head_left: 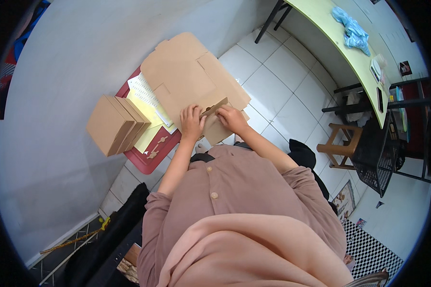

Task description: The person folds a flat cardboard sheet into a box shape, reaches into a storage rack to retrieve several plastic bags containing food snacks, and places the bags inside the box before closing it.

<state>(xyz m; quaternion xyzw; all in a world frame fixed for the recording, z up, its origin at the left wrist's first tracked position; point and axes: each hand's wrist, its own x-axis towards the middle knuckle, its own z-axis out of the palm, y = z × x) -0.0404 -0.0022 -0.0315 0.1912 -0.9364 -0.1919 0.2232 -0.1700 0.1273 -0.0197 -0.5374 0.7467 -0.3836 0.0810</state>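
Note:
A flat, unfolded brown cardboard box blank [187, 76] lies in front of me over a red tray. My left hand [191, 122] presses on the blank's near part, fingers bent beside a raised flap [215, 107]. My right hand [232, 117] pinches that same flap from the other side. The flap stands tilted up between both hands.
Folded brown cardboard boxes [115, 124] stand stacked at the left on the red tray [146, 160], with yellow and white papers [148, 103] under them. A white tiled floor, a wooden stool [342, 146], a black wire basket [376, 158] and a pale green table [340, 43] lie to the right.

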